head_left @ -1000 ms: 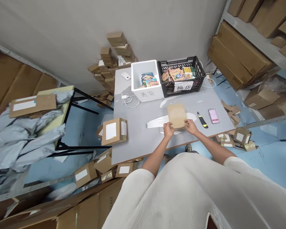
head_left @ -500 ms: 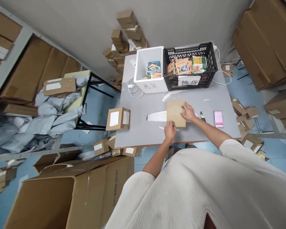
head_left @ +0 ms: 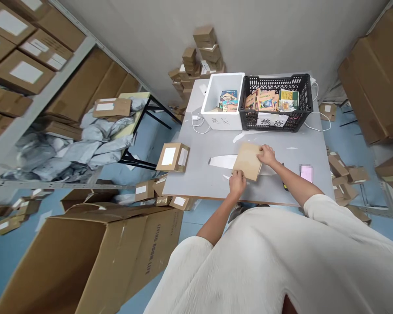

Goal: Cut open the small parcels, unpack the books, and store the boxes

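Observation:
A flat brown cardboard mailer (head_left: 248,161) lies on the grey table (head_left: 203,174), tilted slightly. My left hand (head_left: 237,183) grips its near left corner with curled fingers. At the mailer's far right edge, my right hand (head_left: 267,155) holds it with fingers bent over the edge. A white strip of plastic (head_left: 223,162) lies under and beside the mailer. A small labelled box (head_left: 173,157) sits at the table's left edge.
A white foam box (head_left: 224,104) and a black crate (head_left: 277,109) with books stand at the table's far side. A pink phone (head_left: 306,173) lies to the right. A large open carton (head_left: 85,257) stands on the floor at left, among scattered small boxes and shelves.
My right hand has slid from the mailer's near edge to its far right edge, and the mailer has turned a little. The view has swung to the left.

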`<state>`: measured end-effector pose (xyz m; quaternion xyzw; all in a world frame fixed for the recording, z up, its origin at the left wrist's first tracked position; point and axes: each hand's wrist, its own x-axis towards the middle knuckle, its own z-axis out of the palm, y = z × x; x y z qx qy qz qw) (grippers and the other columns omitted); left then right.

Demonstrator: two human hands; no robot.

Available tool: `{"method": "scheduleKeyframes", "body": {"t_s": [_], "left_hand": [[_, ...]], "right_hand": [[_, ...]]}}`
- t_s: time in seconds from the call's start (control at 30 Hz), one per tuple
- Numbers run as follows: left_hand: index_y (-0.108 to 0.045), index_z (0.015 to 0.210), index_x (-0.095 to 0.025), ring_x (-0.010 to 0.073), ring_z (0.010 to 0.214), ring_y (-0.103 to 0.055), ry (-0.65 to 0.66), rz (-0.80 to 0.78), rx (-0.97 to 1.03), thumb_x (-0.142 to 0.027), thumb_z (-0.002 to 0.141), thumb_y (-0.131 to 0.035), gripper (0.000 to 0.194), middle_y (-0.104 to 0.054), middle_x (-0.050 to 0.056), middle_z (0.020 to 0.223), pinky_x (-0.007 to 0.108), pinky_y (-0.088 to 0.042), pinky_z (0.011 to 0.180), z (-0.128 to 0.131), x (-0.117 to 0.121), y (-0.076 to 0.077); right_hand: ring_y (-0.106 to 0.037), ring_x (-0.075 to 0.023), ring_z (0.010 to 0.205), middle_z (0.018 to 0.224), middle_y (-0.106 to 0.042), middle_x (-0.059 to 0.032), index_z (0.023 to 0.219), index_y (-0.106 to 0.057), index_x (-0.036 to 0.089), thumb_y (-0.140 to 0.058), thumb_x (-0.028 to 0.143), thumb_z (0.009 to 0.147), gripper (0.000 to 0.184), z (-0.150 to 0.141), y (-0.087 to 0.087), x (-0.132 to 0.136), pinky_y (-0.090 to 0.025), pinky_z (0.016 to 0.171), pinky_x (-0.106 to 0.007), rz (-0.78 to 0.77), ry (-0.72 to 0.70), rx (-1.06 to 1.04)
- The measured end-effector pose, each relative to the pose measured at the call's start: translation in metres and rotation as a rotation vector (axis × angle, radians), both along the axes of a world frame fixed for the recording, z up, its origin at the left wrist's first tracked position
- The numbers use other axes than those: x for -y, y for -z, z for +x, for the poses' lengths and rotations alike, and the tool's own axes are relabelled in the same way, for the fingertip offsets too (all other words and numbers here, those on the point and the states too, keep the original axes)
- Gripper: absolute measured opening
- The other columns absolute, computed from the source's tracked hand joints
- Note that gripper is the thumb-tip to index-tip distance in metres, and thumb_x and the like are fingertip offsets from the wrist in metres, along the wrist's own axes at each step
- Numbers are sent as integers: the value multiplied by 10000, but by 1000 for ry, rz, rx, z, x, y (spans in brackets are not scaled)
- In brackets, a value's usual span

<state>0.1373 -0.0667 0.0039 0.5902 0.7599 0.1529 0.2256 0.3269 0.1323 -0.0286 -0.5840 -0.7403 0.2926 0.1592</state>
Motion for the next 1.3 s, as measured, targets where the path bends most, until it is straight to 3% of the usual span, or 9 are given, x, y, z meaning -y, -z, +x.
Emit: {"method": "scheduleKeyframes", "body": {"t_s": [0.17,0.37,0.53,0.67,0.8,0.93,1.1,1.2,1.3], "left_hand": [[-656,1258,-223,338,1259,-648,20,38,17,-175,983,-585,287,-606,166,1388,447,-516,1064,-21,-8,4],[-667,1240,-244,318,1293,-629,46,51,46,-186,968,-589,289,-590,141,1427,440,-497,1129,-45,-35,5],[-681,1194,-248,319,1268,-636,160,68,83,-208,970,-594,244,-609,133,1400,449,-492,1153,-57,-53,7],[-675,1237,-254,346,1303,-613,246,65,101,-235,958,-626,284,-594,134,1440,482,-476,1174,-64,-57,12],[-607,1410,-233,390,1384,-571,226,44,137,-252,907,-687,509,-506,169,1567,537,-464,1189,-67,-59,18],[-470,1570,-175,394,1523,-480,121,54,241,-240,879,-697,730,-410,220,1669,544,-406,1262,-69,-65,23],[-457,1583,-179,338,1536,-495,-68,-27,411,-253,898,-689,727,-525,204,1625,486,-400,1276,-73,-79,27],[-502,1542,-220,286,1370,-646,-109,-107,541,-261,907,-704,667,-642,151,1525,414,-502,1161,-73,-83,27],[-506,1533,-238,257,1236,-707,-134,-79,594,-287,929,-709,640,-682,133,1464,382,-548,1058,-70,-85,22]], "right_hand": [[-573,-342,1231,1233,-668,-129,1086,-689,248,-656,326,898,206,21,6,27,-488,1117,-500,8,125,-53],[-657,-317,1149,1227,-704,-129,1268,-694,219,-626,347,923,375,36,6,81,-540,1066,-457,-44,245,-102],[-683,-329,1192,1334,-697,-135,1328,-729,238,-684,443,929,451,36,7,130,-548,1073,-435,-79,381,-89],[-698,-315,1153,1250,-743,-118,1360,-727,233,-669,454,943,476,38,8,153,-563,1064,-436,-93,393,-150],[-707,-309,1135,1432,-682,-168,1512,-637,179,-676,392,897,653,34,9,153,-565,1093,-474,-121,427,-232],[-680,-327,1261,1583,-590,-179,1597,-560,181,-674,350,861,764,25,9,135,-535,1164,-499,-142,521,-318],[-668,-326,1325,1573,-625,-143,1563,-591,220,-707,399,865,729,16,8,114,-520,1197,-491,-163,599,-420],[-700,-301,1275,1513,-679,-122,1536,-606,239,-709,398,869,693,13,6,110,-531,1180,-478,-188,605,-475],[-719,-289,1216,1452,-714,-121,1513,-619,241,-712,422,870,673,11,0,109,-548,1145,-465,-181,653,-506]]}}
